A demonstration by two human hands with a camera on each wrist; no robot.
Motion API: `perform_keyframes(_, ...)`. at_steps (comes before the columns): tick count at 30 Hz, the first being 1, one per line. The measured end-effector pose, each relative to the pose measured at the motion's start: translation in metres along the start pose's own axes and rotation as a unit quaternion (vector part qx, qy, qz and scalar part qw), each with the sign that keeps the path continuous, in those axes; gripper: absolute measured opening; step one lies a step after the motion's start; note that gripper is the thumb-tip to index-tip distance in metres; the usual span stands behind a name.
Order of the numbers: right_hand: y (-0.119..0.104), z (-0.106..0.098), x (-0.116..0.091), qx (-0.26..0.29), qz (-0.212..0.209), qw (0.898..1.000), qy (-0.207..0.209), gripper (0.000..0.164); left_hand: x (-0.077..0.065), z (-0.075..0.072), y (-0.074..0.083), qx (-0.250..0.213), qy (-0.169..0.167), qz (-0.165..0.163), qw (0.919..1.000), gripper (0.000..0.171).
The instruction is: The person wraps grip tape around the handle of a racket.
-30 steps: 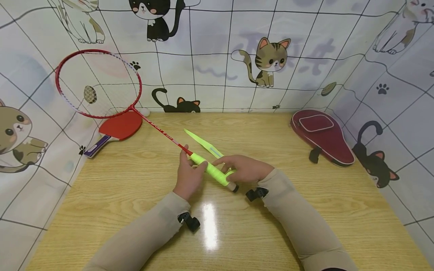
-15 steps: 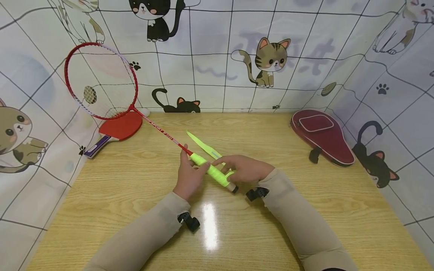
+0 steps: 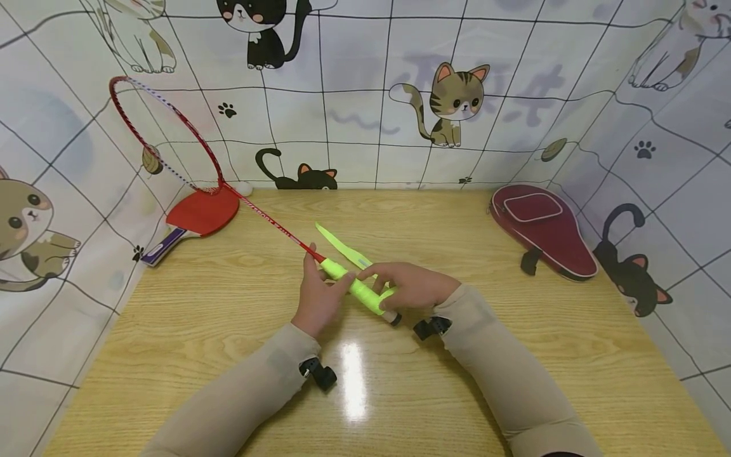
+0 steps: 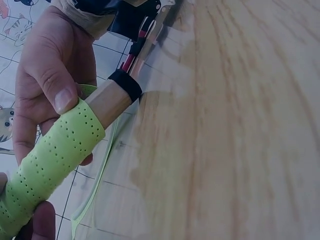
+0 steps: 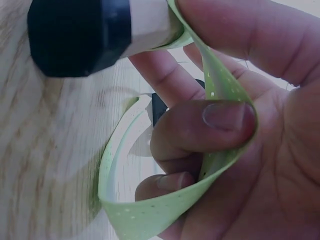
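A red badminton racket (image 3: 268, 219) slants across the table, its head raised at the far left. Bright yellow-green perforated overgrip tape (image 3: 364, 294) is wound round most of its handle. My left hand (image 3: 320, 298) grips the wrapped part near the shaft. Near the butt, my right hand (image 3: 419, 284) holds the tape, its thumb at the edge of the winding and a loop of tape round a curled finger in the right wrist view. Bare beige handle (image 4: 108, 101) shows between the winding and the black butt cap (image 4: 126, 85). The tape's loose tail (image 3: 342, 244) extends beyond the right hand.
Below the racket head lies a red table tennis bat (image 3: 205, 212), with a white ball (image 3: 244, 188) beside it. A dark red bat case (image 3: 542, 231) lies at the back right. Cat-patterned sheeting (image 3: 354, 76) encloses the wooden table (image 3: 240, 336) at the back and sides.
The racket has turned about its shaft, so its head now shows much narrower. The loose tape tail has shifted slightly right and toward me. Both hands stay in nearly the same place.
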State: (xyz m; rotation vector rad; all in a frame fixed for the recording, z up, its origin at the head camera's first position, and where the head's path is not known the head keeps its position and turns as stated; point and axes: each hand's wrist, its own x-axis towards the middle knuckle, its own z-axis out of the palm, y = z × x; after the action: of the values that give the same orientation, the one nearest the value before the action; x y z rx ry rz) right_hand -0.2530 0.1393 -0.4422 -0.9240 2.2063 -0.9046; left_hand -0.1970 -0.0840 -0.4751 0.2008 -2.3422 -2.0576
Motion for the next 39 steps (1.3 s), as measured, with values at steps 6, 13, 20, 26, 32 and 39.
perform_keyframes(6, 0.0024, -0.0023, 0.0002, 0.016, -0.006, 1.0, -0.013, 0.069, 0.0011, 0.0006, -0.0006, -0.016, 0.006, 0.001, 0.9999, 0.103)
perform_keyframes(13, 0.0072, -0.0006, 0.0007, 0.039, 0.006, 0.999, -0.014, 0.072, 0.0025, -0.0002, -0.0005, -0.006, 0.003, -0.011, 0.9999, 0.101)
perform_keyframes(20, 0.0078, 0.0, 0.0019, -0.02, -0.01, 1.0, 0.004, 0.064, 0.0012, 0.0002, 0.0001, 0.0, -0.001, -0.016, 0.9999, 0.102)
perform_keyframes(26, 0.0063, -0.0013, 0.0006, -0.021, -0.007, 1.0, 0.003, 0.065, 0.0014, 0.0005, 0.0, -0.019, -0.009, -0.012, 0.9997, 0.103)
perform_keyframes(32, 0.0063, -0.0029, -0.0008, 0.008, 0.003, 1.0, -0.009, 0.071, 0.0017, -0.0002, 0.0006, -0.028, -0.011, -0.005, 0.9995, 0.102)
perform_keyframes(39, 0.0059, -0.0011, 0.0008, 0.0, -0.007, 1.0, -0.007, 0.067, 0.0006, -0.0008, 0.0012, -0.017, -0.007, -0.007, 0.9998, 0.102)
